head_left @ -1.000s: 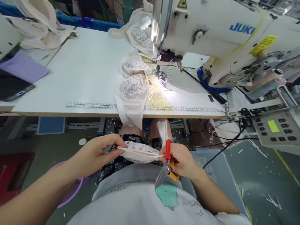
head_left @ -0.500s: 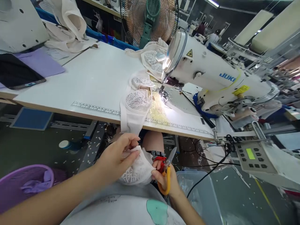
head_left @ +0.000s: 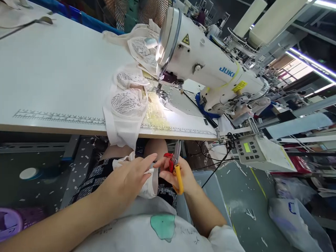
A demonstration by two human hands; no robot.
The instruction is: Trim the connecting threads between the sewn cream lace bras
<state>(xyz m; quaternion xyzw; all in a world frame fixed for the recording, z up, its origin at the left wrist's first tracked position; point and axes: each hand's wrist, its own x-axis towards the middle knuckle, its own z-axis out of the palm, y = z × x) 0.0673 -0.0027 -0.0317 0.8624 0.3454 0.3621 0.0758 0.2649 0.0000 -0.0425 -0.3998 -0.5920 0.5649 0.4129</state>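
My left hand (head_left: pixel 132 176) is closed on a white lace bra (head_left: pixel 150 187) held over my lap, and its back hides much of the fabric. Close by on the right, my right hand (head_left: pixel 181 175) grips a pair of scissors (head_left: pixel 177 171) with orange and red handle parts, blades pointing up and away from me. The right fingertips are near the bra's edge; whether they touch it I cannot tell. Another white lace bra (head_left: pixel 126 101) lies on the sewing table and drapes over its front edge.
A white JUKI sewing machine (head_left: pixel 204 56) stands on the table (head_left: pixel 65 70), its lamp lit. More lace pieces (head_left: pixel 144 49) lie behind the needle. A control box (head_left: pixel 252 148) hangs at right. A plastic bin (head_left: pixel 210 182) is below, and a purple basket (head_left: pixel 15 224) stands lower left.
The view has swung right and down. My right fingers, earlier pinching the bra's edge, have come off that grip, and the bra looks turned and bunched beneath my left hand.
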